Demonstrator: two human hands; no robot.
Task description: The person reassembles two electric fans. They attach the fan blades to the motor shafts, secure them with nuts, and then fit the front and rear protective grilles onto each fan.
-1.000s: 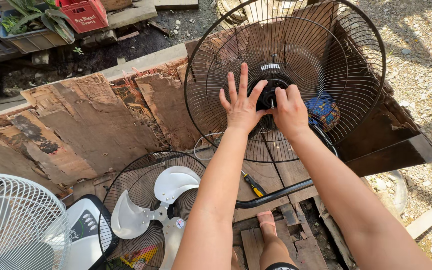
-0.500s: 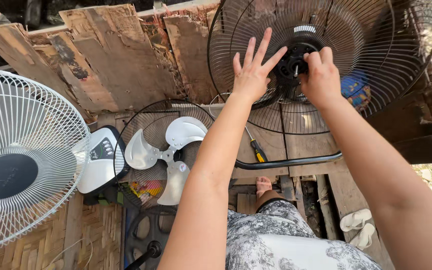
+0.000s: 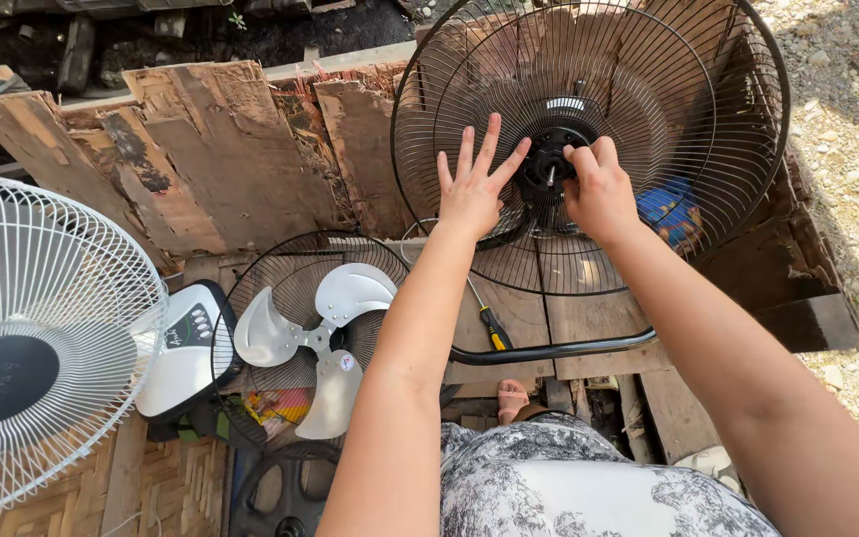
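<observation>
A large black wire fan guard (image 3: 648, 89) stands upright in front of me, with a black motor hub (image 3: 546, 164) at its centre. My left hand (image 3: 474, 184) lies flat against the grille just left of the hub, fingers spread. My right hand (image 3: 599, 189) is curled on the right side of the hub, fingertips touching it. A black stand tube (image 3: 559, 349) runs below the guard.
A silver three-blade propeller (image 3: 315, 333) lies in another black guard (image 3: 270, 268) at lower left. A white fan grille (image 3: 42, 348) and a white control housing (image 3: 186, 348) sit at far left. A yellow-handled screwdriver (image 3: 489, 323) rests on the wooden planks (image 3: 211, 159). Gravel (image 3: 852, 129) lies to the right.
The view has shifted slightly; both hands stay on the fan's centre, the left hand flat beside the hub and the right hand's fingers on it.
</observation>
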